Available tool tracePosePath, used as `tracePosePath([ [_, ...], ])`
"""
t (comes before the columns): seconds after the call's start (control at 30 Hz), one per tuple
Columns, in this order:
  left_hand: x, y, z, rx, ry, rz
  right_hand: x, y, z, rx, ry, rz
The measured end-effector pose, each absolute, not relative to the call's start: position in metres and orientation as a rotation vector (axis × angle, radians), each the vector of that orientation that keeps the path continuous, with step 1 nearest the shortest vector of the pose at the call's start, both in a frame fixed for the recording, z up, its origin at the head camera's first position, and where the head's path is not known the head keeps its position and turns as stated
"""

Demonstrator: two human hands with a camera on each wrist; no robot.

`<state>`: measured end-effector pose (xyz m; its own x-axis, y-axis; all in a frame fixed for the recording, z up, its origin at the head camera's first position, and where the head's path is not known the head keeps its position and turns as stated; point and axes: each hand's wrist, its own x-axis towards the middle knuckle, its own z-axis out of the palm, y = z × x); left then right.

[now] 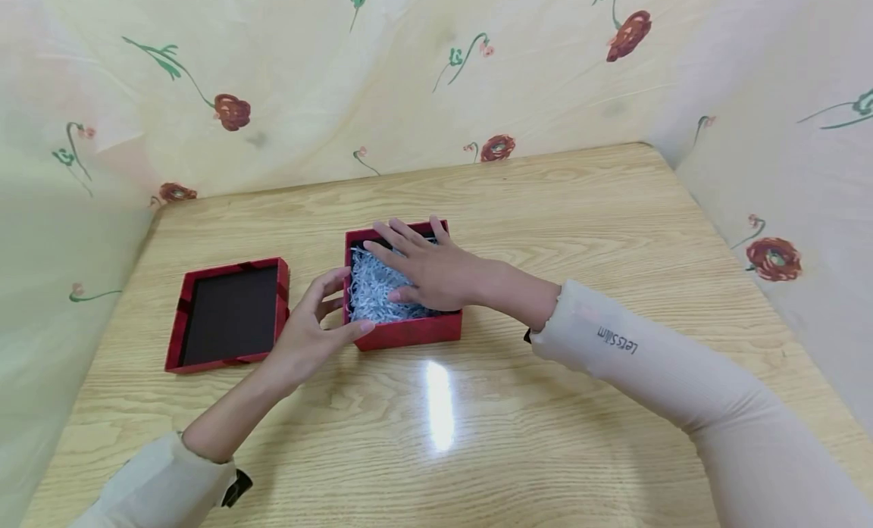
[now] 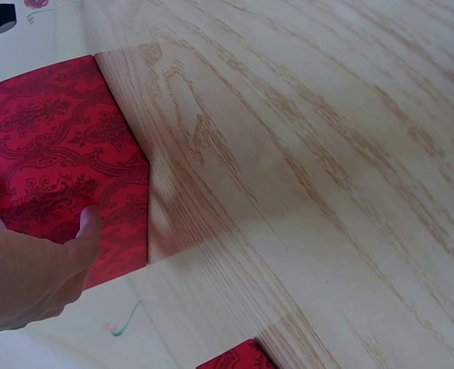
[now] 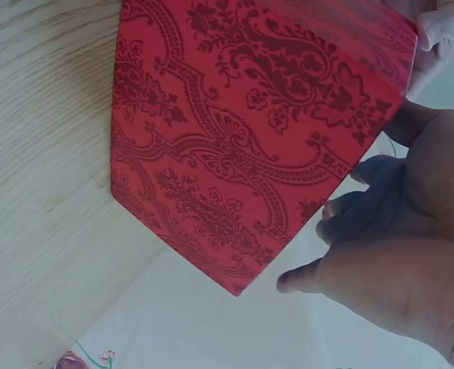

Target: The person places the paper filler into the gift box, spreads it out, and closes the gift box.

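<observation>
A red patterned gift box point(image 1: 409, 332) stands uncovered on the table, filled with pale blue shredded paper point(image 1: 375, 289). My left hand point(image 1: 310, 335) holds the box at its left side, fingers bent against the wall and thumb at the near left corner. In the left wrist view that thumb lies on the red wall point(image 2: 65, 146). Over the shredded paper, my right hand point(image 1: 436, 270) rests with fingers spread, their tips reaching toward the far rim. The right wrist view shows this hand beside the box's outer wall point(image 3: 242, 138). Paper beneath the palm is hidden.
To the left, the red box lid point(image 1: 283, 301) lies with its dark inside facing up. Wood-grain table point(image 1: 580, 225) surrounds both pieces. Flowered cloth point(image 1: 300, 96) hangs behind the table and along its sides.
</observation>
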<state>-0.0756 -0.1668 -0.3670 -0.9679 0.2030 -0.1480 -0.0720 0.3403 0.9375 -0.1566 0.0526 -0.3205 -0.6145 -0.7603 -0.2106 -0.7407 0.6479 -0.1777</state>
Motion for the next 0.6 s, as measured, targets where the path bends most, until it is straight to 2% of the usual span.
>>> tracePosePath([
  [0.6, -0.079, -0.168, -0.359, 0.115, 2.347, 1.668, -0.160, 0.055, -0.307, -1.203, 2.609, -0.186],
])
